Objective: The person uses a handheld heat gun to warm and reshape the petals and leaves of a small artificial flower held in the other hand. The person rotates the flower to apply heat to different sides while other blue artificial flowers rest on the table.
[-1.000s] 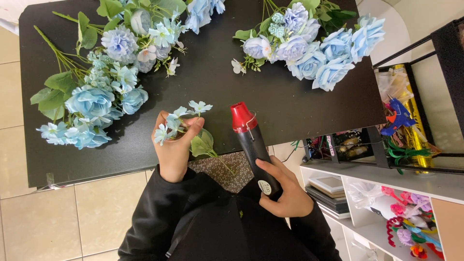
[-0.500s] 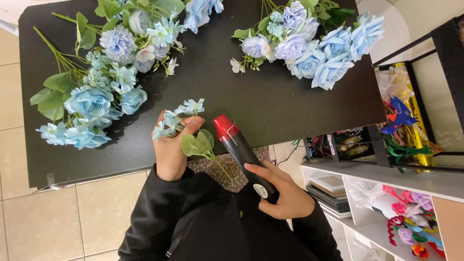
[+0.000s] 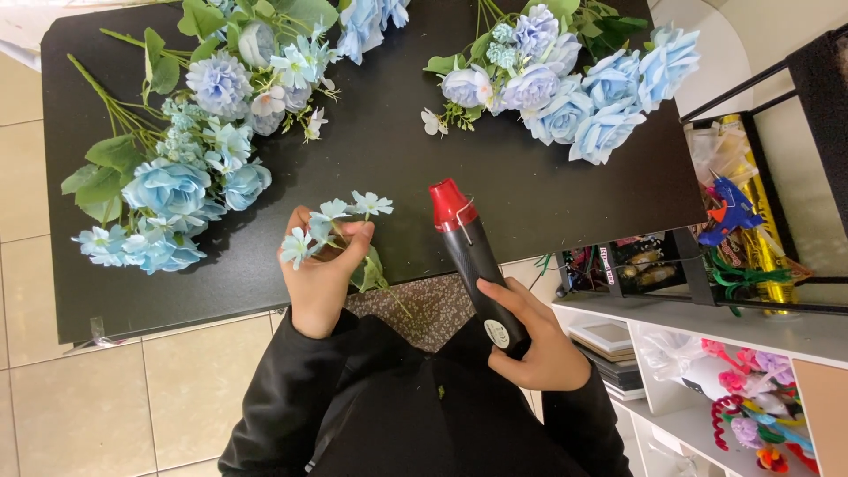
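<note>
Shifted since the earlier frames: the heat gun (image 3: 470,256) is swinging its red nozzle back toward the table's middle, away from the sprig it was nearly touching half a second ago, and the sprig's leaves are sitting lower, behind the hand.

Nearest item: right hand (image 3: 534,340), fingers wrapping the black handle of the heat gun, nozzle pointing up and away over the black table (image 3: 371,168).

Beside it: left hand (image 3: 320,269), pinching a small sprig of pale blue blossoms (image 3: 331,221) by its stem at the table's near edge, green leaves trailing below the thumb.

Handling note: the step appears to be warming the sprig; it would go best with the nozzle staying just apart from the petals and fingers, and the pinch staying low on the stem.

Farther, left: a bunch of blue artificial flowers (image 3: 190,163) is lying flat. Farther, right: a second bunch (image 3: 570,84) is lying likewise. Off the table's right edge: white shelves (image 3: 707,322) are holding craft oddments.
</note>
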